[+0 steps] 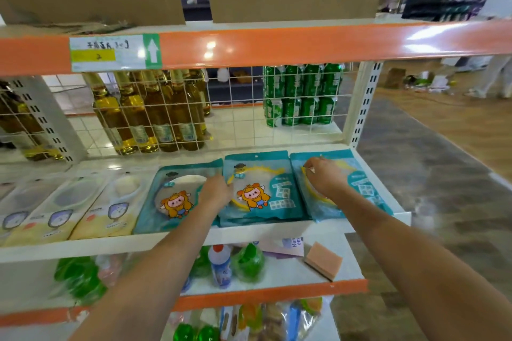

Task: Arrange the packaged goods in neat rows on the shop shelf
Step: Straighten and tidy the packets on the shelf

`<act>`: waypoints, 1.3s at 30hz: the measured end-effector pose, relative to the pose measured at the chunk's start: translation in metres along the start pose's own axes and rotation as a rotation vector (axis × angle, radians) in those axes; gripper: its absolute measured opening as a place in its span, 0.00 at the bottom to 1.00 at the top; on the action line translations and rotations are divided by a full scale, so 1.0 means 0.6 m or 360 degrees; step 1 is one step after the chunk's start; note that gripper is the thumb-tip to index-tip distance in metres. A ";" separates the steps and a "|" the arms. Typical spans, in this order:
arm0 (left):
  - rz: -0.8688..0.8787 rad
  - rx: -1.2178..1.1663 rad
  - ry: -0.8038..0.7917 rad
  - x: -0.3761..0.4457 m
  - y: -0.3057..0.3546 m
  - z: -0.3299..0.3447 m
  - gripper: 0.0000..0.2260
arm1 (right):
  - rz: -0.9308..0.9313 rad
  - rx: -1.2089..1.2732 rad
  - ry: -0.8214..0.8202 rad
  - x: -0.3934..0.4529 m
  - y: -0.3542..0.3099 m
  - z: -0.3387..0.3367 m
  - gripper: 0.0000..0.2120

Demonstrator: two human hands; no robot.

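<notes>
Three teal pouches with a cartoon figure lie flat side by side on the white shelf. My left hand rests on the seam between the left teal pouch and the middle teal pouch, its fingers curled at the middle pouch's left edge. My right hand lies on the right teal pouch, fingertips pinched near its upper left corner. Yellow and white pouches continue the row to the left.
A wire grid backs the shelf, with oil bottles and green cans behind it. An orange shelf rail runs overhead. Green bottles and a pink sponge sit on the shelf below. Open floor lies to the right.
</notes>
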State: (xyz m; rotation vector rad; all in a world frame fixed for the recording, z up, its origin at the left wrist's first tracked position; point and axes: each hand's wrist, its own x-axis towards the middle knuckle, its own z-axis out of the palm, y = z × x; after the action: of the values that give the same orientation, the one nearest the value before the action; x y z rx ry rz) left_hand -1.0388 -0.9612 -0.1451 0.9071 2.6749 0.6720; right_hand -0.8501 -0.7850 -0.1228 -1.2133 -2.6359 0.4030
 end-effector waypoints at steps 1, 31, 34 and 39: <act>0.0008 0.0021 0.0007 -0.003 -0.001 0.003 0.15 | -0.0024 -0.0018 -0.0009 -0.001 0.001 0.001 0.14; -0.0081 0.0568 0.0186 -0.099 -0.067 -0.039 0.20 | -0.0469 -0.0168 -0.0193 -0.034 -0.100 0.012 0.16; -0.0175 0.0524 0.0201 -0.133 -0.099 -0.054 0.21 | -0.0665 -0.0238 -0.0213 -0.044 -0.145 0.035 0.16; -0.0362 0.0504 0.0228 -0.196 -0.166 -0.100 0.24 | -0.0912 -0.0236 -0.0238 -0.075 -0.249 0.060 0.17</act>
State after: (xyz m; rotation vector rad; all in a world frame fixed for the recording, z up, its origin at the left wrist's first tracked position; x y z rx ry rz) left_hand -1.0197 -1.1252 -0.1337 0.6253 3.0078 0.2770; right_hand -0.9383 -0.9182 -0.1104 -0.4224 -3.0187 0.2004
